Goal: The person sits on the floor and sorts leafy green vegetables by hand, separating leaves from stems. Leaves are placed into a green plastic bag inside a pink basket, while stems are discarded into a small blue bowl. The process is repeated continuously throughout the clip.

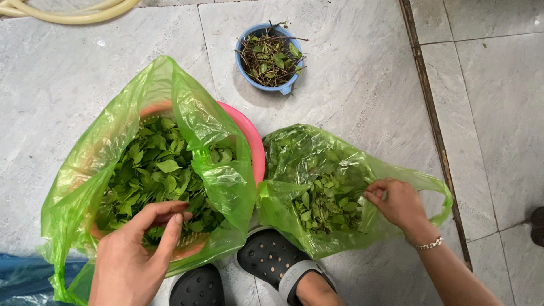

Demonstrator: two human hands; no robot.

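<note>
Seen from the head camera, the person's left hand [133, 255] reaches over the near rim of a pink basin [256, 148] lined with a green plastic bag [204, 122]. Its fingers are loosely curled, tips resting on or just above the heap of loose green leaves [156, 170] that fills the bag; whether it pinches any leaf cannot be told.

The right hand [398, 201] is closed on the rim of a second green plastic bag [300, 150], which lies on the marble floor [351, 73] just beside the basin on the person's right. This second bag holds a smaller pile of leaves [326, 207], and one of its handles [442, 195] loops out past the hand. A beaded bracelet [428, 245] sits on the right wrist.

Beyond the 2 bags, well apart from both hands, a small blue bowl [267, 56] holds bare stems and a few leaves. A pale yellow hose [68, 11] curves along the top left edge. At the bottom, 2 black clogs [266, 258] show between the bags, the right one worn on a foot.
</note>
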